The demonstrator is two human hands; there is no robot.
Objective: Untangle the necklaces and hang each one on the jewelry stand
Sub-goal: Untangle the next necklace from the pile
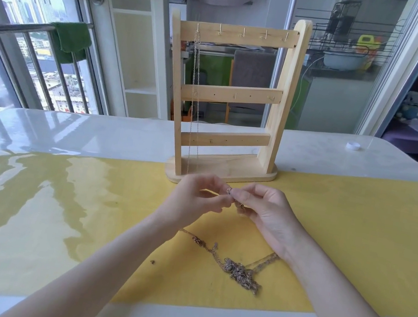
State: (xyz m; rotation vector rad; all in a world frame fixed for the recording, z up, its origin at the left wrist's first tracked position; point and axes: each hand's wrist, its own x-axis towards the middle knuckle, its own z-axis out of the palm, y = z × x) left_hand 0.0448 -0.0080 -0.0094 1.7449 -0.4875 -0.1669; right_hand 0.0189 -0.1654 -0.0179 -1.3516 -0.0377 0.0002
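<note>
Our left hand (197,198) and right hand (263,209) both pinch a small clasp (229,191) of one necklace, raised in front of the stand (228,100). One chain (196,95) hangs from the top-left hook. The tangled necklaces (239,268) lie on the desk (32,184) below our wrists. We'd work the clasp gently, without yanking the knot tighter.

bright daylight from left window (17,24) | glare on table (32,184) | wide-angle edge bending

Jewelry stand (229,101) behind hands (233,204); tangled necklaces (239,270) on table (59,188) before them.
</note>
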